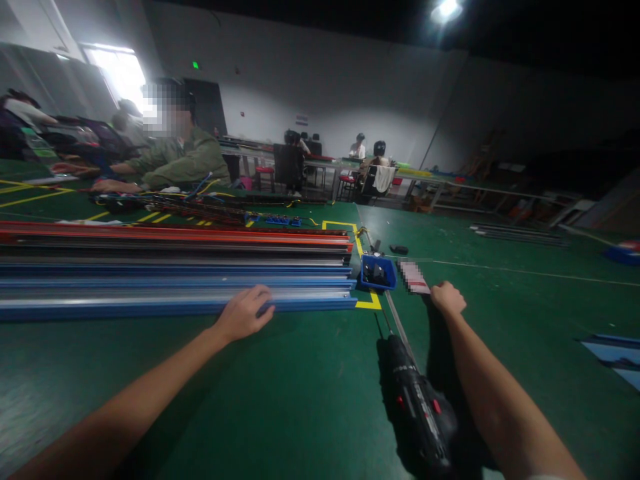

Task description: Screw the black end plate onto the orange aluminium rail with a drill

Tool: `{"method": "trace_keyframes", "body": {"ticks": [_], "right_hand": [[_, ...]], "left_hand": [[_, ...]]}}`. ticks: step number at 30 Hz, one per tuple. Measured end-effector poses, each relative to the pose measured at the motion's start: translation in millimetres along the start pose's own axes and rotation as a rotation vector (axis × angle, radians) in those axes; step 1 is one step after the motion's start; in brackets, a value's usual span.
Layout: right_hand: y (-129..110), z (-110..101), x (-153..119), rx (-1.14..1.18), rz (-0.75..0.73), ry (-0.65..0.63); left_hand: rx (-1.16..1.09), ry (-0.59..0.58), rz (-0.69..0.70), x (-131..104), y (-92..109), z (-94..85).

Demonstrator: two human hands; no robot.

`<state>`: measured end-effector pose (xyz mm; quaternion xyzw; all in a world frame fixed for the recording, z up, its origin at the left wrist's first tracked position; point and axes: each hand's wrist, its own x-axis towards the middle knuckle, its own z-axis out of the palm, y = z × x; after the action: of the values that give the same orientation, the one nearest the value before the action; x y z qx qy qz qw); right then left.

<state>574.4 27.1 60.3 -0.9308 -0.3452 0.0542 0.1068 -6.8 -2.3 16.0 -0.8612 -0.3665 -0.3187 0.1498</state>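
My left hand [246, 312] rests at the near edge of a long blue metal rail [300, 303], thumb and fingers apart. Orange, black and blue rails [280, 272] lie side by side beyond it. My right hand [448, 298] has its fingers curled at the lower corner of a flat pinkish-white item [413, 277], which is partly blurred out. Left of that item stands a blue bin [379, 273] with dark parts inside. A black power drill [417, 400] lies between my forearms, its long bit pointing away from me.
Across the green table [310, 380], a person in a green sleeve [185, 163] works near wires and small blue parts [283, 220]. A small black object [399, 249] lies behind the bin. Thin rails [517, 235] and blue pieces [617, 357] lie at the right.
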Motion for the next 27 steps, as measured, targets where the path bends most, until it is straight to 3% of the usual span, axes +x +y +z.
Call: {"method": "trace_keyframes", "body": {"ticks": [19, 27], "right_hand": [[-2.3, -0.7, -2.2, -0.007, -0.013, 0.025], [-16.1, -4.0, -11.3, 0.000, -0.224, -0.014]], "left_hand": [[0.025, -0.016, -0.005, 1.2, -1.4, 2.9], [0.001, -0.010, 0.000, 0.7, -2.3, 3.9]]}}
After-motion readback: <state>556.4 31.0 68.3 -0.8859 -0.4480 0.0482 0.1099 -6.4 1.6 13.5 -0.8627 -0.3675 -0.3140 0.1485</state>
